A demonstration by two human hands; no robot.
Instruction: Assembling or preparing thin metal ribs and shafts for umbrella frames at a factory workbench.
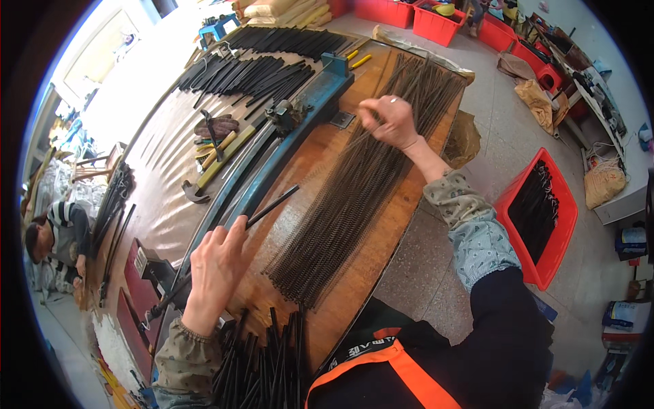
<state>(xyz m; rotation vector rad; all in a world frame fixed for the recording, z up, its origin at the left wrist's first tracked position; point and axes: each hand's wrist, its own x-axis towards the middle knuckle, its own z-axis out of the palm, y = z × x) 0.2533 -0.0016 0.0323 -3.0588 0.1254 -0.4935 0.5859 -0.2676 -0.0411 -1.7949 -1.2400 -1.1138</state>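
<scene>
To do this step well, it seemed to me, the left hand needed to hold the black tube steady, and the right hand to take only one piece from the thin coiled springs, so that the others did not tangle. The left hand was closed around the tube, whose far end pointed over the wooden board, beside the springs. The right hand, fingers curled, was above their farther part; whether it pinched something, I could not tell

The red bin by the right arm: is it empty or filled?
Not empty: black rods lie inside the red bin; how deep, I cannot tell.
</scene>
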